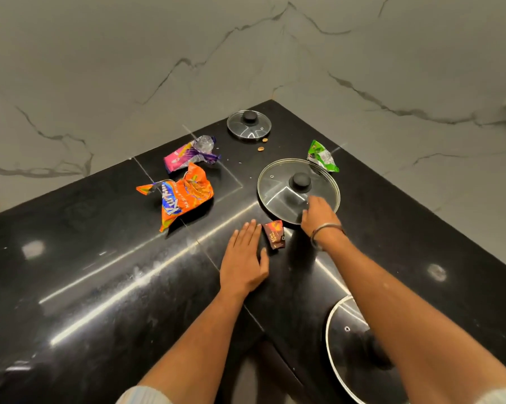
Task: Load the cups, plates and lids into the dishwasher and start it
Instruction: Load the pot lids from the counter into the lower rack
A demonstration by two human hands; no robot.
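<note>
Right hand (pixel 319 218) grips the big lid's (pixel 278 188) near rim; left hand (pixel 244 262) lies flat, grip wide, on the counter (pixel 100 272) beside that lid.

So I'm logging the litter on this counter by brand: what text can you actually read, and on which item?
"Kurkure", partly creased: orange wrapper.
"Dark Fantasy": small brown wrapper, lying between the hands.
Pink and purple wrapper: print too blurred to read.
Green wrapper: print too small to read.
The three glass lids show no text.

near lid (pixel 342 342) — cropped, part-hidden by arm
</note>
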